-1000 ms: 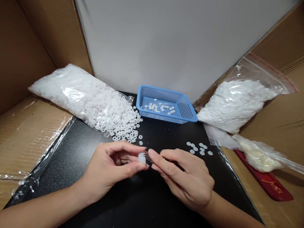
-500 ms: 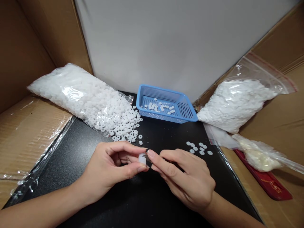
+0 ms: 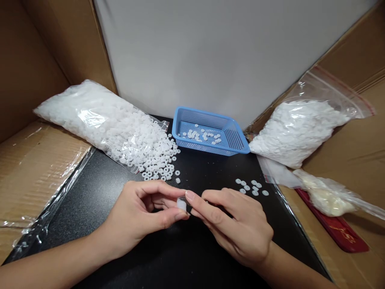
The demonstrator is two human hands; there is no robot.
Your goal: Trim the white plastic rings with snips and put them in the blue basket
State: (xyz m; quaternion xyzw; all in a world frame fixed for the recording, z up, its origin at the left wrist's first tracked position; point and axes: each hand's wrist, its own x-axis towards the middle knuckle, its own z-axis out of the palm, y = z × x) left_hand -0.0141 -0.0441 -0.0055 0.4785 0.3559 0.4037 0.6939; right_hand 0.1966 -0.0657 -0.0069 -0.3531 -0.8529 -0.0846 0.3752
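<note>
My left hand (image 3: 141, 214) pinches a small white plastic ring (image 3: 181, 204) between thumb and forefinger, just above the black table (image 3: 90, 200). My right hand (image 3: 236, 226) meets it from the right, its fingertips pressed against the same white piece. Behind the hands, loose white rings (image 3: 161, 166) spill from an open clear bag (image 3: 99, 120). A blue mesh basket (image 3: 233, 138) at the back holds several white pieces. A few flat white discs (image 3: 252, 187) lie to the right of my right hand.
A second clear bag of white pieces (image 3: 300, 128) leans at the right, with a smaller bag of cream pieces (image 3: 325, 196) and a red flat object (image 3: 339, 230) below it. Cardboard walls (image 3: 36, 56) stand on both sides, a grey panel (image 3: 210, 52) behind.
Both hands stay together on the white piece; the fingertips have shifted only slightly.
</note>
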